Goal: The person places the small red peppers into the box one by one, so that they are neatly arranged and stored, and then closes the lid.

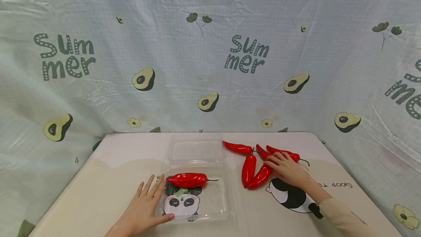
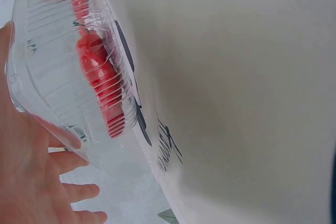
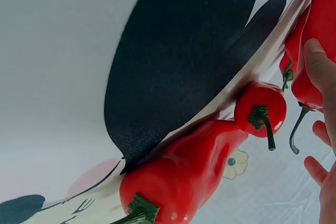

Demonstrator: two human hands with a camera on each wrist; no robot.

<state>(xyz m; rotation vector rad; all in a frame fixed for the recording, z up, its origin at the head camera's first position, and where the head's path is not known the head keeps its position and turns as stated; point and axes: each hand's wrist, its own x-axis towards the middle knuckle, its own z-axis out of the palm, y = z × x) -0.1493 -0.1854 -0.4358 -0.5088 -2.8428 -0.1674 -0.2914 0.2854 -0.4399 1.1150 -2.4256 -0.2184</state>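
A clear plastic clamshell box [image 1: 215, 193] lies with its lid [image 1: 197, 151] folded back; one red chili pepper [image 1: 187, 180] with a green stem rests inside it. My left hand [image 1: 144, 204] is spread along the box's left side, thumb reaching to its near left corner. In the left wrist view the fingers [image 2: 79, 192] are extended beside the ribbed wall. Over at the right, my right hand [image 1: 287, 169] reaches among several red chili peppers [image 1: 249, 171]. Its thumb [image 3: 317, 64] presses on one pepper [image 3: 310, 85], with other fingers behind that pepper.
Further chili peppers lie close around the right hand, one at the back [image 1: 236, 147] near the lid and one at the right [image 1: 284, 153]. Printed cloth [image 1: 171, 83] hangs behind and beside the table [image 1: 131, 164]. Panda drawings decorate the tabletop.
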